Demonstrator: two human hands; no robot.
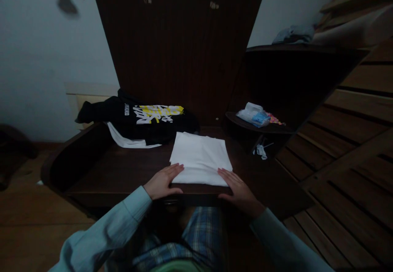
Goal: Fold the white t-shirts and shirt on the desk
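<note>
A folded white cloth [199, 153], possibly a garment, lies flat near the front edge of the dark wooden bench [123, 174]. My left hand [164, 182] rests on its near left corner, fingers stretched out and the thumb apart towards the bench edge. On the near right corner lies my right hand [238, 188], with its fingers extended over the cloth and its thumb spread. Neither hand grips the cloth; both touch it from above. The near side of the cloth shows a fold running across between the hands.
A black garment [123, 116] with white and yellow lettering lies at the back left, a white sleeve-like piece [129, 141] under it. A small shelf [260, 128] at right holds a plastic packet [254, 114]. Wooden slats [346, 149] stand along the right side.
</note>
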